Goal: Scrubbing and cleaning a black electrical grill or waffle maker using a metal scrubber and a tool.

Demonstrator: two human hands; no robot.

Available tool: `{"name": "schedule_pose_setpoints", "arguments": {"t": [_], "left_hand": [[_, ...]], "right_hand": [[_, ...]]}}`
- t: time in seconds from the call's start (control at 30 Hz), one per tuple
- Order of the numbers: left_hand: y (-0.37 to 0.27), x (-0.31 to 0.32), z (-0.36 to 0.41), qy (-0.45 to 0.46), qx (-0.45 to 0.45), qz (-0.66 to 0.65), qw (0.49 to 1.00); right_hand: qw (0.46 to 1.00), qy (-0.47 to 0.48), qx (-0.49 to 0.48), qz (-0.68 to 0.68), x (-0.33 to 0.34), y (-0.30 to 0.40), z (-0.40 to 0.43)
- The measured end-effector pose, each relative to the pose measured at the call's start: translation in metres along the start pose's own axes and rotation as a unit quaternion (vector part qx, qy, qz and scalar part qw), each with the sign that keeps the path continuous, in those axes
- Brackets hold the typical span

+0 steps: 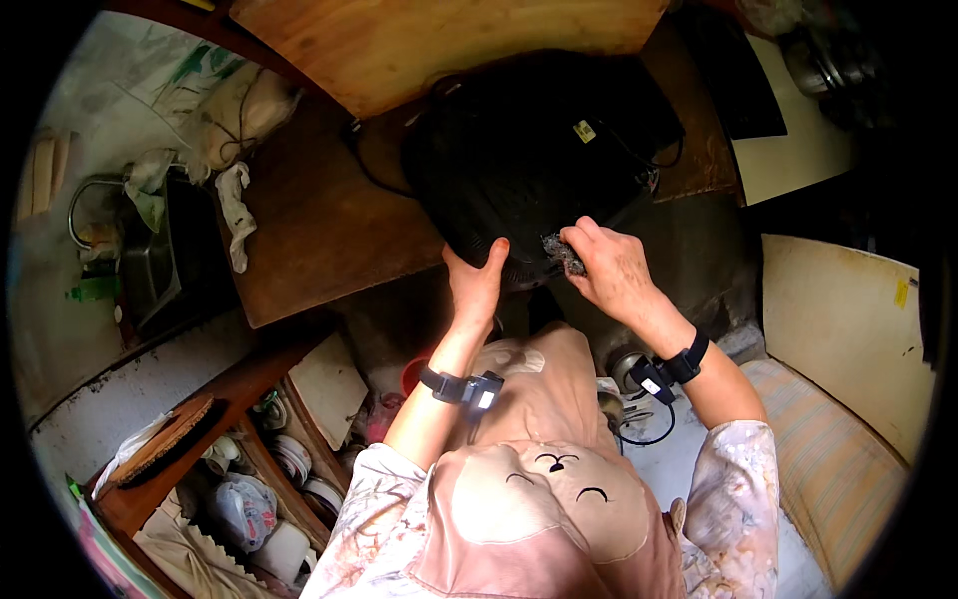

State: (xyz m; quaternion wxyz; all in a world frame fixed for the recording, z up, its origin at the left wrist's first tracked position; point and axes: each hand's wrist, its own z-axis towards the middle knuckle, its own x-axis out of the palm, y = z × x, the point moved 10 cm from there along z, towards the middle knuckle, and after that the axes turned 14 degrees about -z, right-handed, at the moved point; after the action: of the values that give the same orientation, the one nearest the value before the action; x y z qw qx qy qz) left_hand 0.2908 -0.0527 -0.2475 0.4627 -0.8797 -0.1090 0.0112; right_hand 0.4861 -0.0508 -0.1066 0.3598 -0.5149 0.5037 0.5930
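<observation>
A large black appliance (494, 165) with vent slots, a power cord and a small label rests on a brown tabletop (337, 224). Its near end overhangs the table's front edge. My left hand (476, 281) grips that near end, with the thumb up along the side and the other fingers partly hidden. In my right hand (610, 258) is a clump of grey metal scouring wool (563, 254), pinched between thumb and fingers. The wool is against or just beside the appliance's near right side; contact is hard to tell.
A wooden panel (464, 45) rises behind the appliance. To the left are a crumpled whitish cloth (236, 217) and a dark sink (153, 262). Shelves below hold bowls (290, 458) and a plastic bag (245, 503). A striped cushion (823, 449) lies at right.
</observation>
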Motion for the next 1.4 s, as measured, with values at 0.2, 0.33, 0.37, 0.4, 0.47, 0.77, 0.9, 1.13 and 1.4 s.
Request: {"name": "schedule_pose_setpoints", "arguments": {"t": [0.2,0.33,0.37,0.4,0.47,0.77,0.9,1.13,1.4], "left_hand": [[0.009,-0.007,0.008,0.005,0.024,0.010,1.000],[0.008,-0.005,0.006,0.018,0.003,0.007,1.000],[0.009,-0.005,0.006,0.022,0.006,0.000,1.000],[0.009,-0.005,0.006,0.027,0.009,-0.006,1.000],[0.008,-0.004,0.005,0.033,0.001,-0.008,0.999],[0.001,-0.017,0.005,0.060,-0.014,0.028,0.998],[-0.010,-0.048,0.024,0.017,-0.030,-0.022,0.999],[-0.086,-0.085,0.127,0.021,0.236,0.083,0.968],[-0.137,0.006,0.232,0.052,0.416,0.434,0.797]], "right_hand": [[0.905,0.168,0.130,0.369,0.040,-0.038,-0.010],[0.757,0.117,0.331,0.551,0.064,-0.082,-0.077],[0.740,0.111,0.359,0.558,0.069,-0.090,-0.092],[0.738,0.112,0.361,0.558,0.074,-0.093,-0.101],[0.836,0.108,0.323,0.430,0.069,-0.100,-0.109],[0.941,-0.012,0.166,0.295,0.004,-0.048,-0.054],[0.935,0.001,0.201,0.292,0.006,-0.063,-0.063],[0.896,-0.006,0.321,0.308,0.025,-0.109,-0.108],[0.693,-0.049,0.454,0.558,0.053,-0.142,-0.114]]}}
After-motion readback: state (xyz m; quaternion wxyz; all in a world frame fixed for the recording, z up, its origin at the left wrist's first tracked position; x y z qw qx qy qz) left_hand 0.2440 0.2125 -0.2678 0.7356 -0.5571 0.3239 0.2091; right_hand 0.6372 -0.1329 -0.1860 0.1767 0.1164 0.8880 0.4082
